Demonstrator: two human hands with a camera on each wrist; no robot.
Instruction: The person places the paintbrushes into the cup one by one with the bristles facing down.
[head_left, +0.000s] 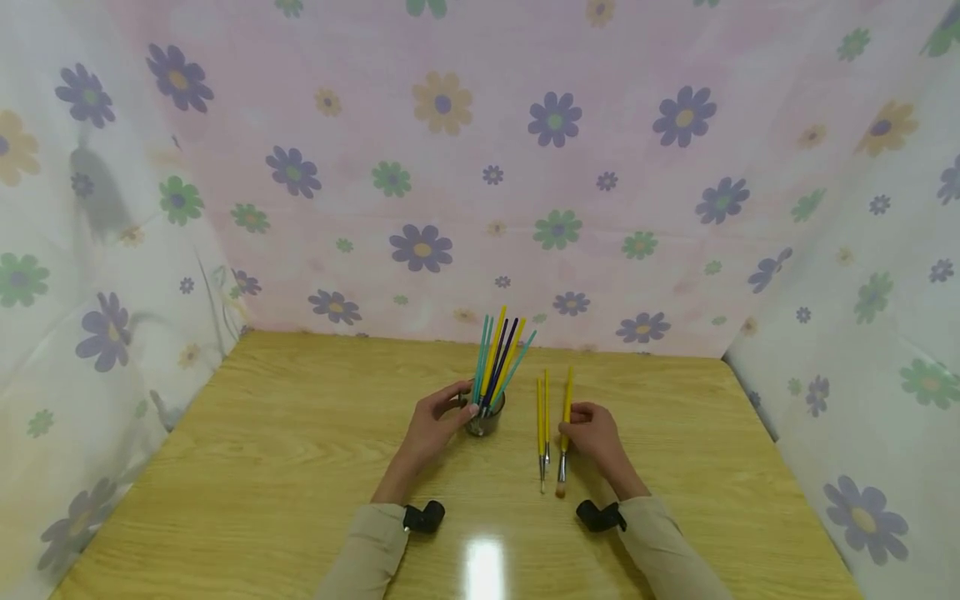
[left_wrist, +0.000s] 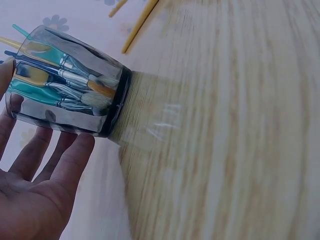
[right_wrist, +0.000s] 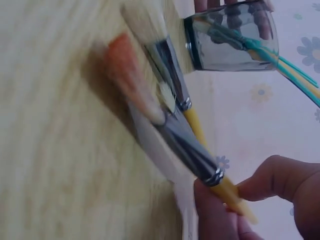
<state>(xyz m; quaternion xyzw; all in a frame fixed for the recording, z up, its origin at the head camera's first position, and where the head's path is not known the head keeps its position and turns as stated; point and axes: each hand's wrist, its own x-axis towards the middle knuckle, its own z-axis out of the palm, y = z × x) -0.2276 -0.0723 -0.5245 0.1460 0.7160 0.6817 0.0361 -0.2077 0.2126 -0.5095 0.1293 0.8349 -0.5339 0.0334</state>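
Note:
A clear glass (head_left: 489, 425) stands upright on the table, holding several paintbrushes (head_left: 498, 354) with teal, yellow and dark blue handles, bristles down. My left hand (head_left: 431, 425) holds it from the left, thumb at the rim and fingers along its side. In the left wrist view the brushes' pale and orange bristles (left_wrist: 97, 100) show through the glass. Between thumb and fingers, my right hand (head_left: 597, 435) pinches the handle of a yellow paintbrush (head_left: 565, 433). Its reddish-brown bristles (right_wrist: 122, 65) point toward me, close over the table.
Two more yellow paintbrushes, one longer (head_left: 541, 421) and one beside it (head_left: 547, 408), lie between the glass and my right hand. The wooden table (head_left: 300, 450) ends at a flowered cloth (head_left: 480, 200) behind, with cloth on both sides too.

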